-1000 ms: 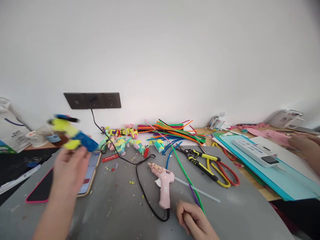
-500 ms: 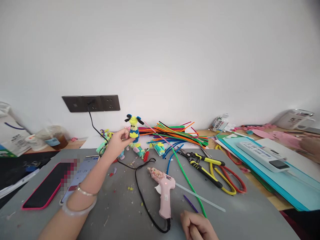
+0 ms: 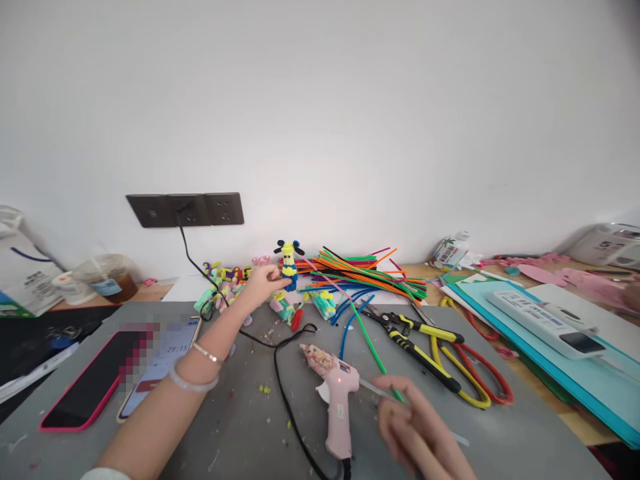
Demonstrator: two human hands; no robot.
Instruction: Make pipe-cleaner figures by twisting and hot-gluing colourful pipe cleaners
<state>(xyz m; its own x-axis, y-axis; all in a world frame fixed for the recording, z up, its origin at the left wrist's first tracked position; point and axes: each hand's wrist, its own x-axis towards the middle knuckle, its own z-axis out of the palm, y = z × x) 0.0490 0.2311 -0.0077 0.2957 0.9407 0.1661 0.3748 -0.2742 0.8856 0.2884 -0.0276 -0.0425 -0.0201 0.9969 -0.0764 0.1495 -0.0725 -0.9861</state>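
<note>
My left hand (image 3: 273, 279) reaches to the back of the grey mat, its fingertips pinched on the side of a small yellow and blue figure (image 3: 289, 267) with black and blue ears, which stands upright. Near the front, my right hand (image 3: 407, 417) is slightly blurred; it lies over the green pipe cleaner (image 3: 369, 339) and the clear glue stick, its fingers curled, and what they may hold is hidden. To its left lies a pink glue gun (image 3: 340, 400) with a red light. Behind, a pile of coloured pipe cleaners (image 3: 360, 270) lies against the wall.
Yellow-black pliers (image 3: 425, 353) and scissors (image 3: 475, 373) lie right of centre. Two phones (image 3: 93, 380) are at the left, with a cup (image 3: 113, 283) behind. The black cord (image 3: 285, 393) crosses the mat. Blue folders (image 3: 575, 353) and another person's hand (image 3: 631, 300) are at the right.
My left hand and the figure have moved right, and the figure now stands farther back. My right hand has risen from the front edge to over the green pipe cleaner, its fingers looser.
</note>
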